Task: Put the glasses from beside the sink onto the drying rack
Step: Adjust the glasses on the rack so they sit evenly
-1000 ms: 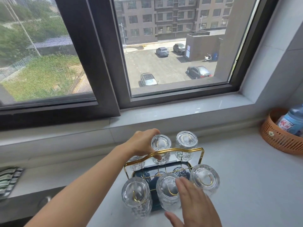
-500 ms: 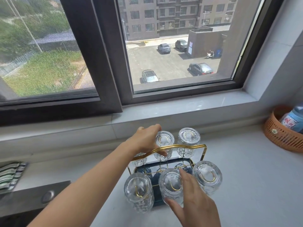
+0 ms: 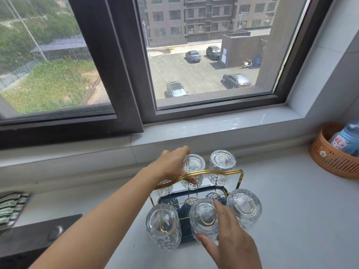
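Note:
A gold wire drying rack (image 3: 240, 176) with a dark tray stands on the pale counter. Several clear ribbed glasses sit upside down on its pegs, in a back row and a front row. My left hand (image 3: 172, 166) reaches from the left and grips the back middle glass (image 3: 194, 165), fingers behind it and thumb in front. It partly hides the back left glass (image 3: 164, 189). My right hand (image 3: 232, 241) wraps the front middle glass (image 3: 203, 217), thumb on the near side. The front left glass (image 3: 163, 224), front right glass (image 3: 243, 206) and back right glass (image 3: 222, 164) stand untouched.
An orange basket (image 3: 330, 164) holding a water bottle (image 3: 346, 137) sits at the far right of the counter. A striped cloth (image 3: 11, 206) lies at the left, above a dark sink edge (image 3: 38, 235). The window sill (image 3: 213, 127) runs behind the rack.
My right hand has slid forward and its thumb has come around the near side of the front middle glass. My left hand has stayed on the back middle glass.

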Demonstrator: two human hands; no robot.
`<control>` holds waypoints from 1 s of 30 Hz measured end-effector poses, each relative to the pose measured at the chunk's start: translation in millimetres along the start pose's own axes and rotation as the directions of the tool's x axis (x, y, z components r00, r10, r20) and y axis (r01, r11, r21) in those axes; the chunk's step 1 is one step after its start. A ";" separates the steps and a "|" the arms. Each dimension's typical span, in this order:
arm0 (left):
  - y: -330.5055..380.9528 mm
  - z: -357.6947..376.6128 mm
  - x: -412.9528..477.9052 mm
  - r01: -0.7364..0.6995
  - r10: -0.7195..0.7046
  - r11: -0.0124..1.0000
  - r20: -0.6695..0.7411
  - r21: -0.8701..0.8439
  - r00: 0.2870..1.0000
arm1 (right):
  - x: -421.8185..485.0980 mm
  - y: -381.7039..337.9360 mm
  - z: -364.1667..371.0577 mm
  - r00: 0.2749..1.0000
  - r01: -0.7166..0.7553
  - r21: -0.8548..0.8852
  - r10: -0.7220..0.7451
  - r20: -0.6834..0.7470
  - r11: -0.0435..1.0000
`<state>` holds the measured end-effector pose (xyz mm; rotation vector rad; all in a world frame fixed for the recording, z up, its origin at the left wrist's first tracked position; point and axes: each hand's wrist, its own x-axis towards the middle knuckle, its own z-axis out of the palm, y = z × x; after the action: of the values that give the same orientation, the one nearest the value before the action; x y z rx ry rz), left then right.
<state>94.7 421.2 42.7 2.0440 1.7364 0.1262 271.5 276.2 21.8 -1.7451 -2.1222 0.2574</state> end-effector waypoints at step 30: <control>-81.5 7.2 -63.1 -0.043 -0.048 0.840 -0.154 -0.541 0.987 | 8.4 -60.5 29.6 0.947 0.295 -0.236 -0.316 -0.055 0.926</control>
<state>10.0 367.4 17.9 1.6386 1.5576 0.7205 203.8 274.4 18.9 -1.4723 -2.3893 -0.1526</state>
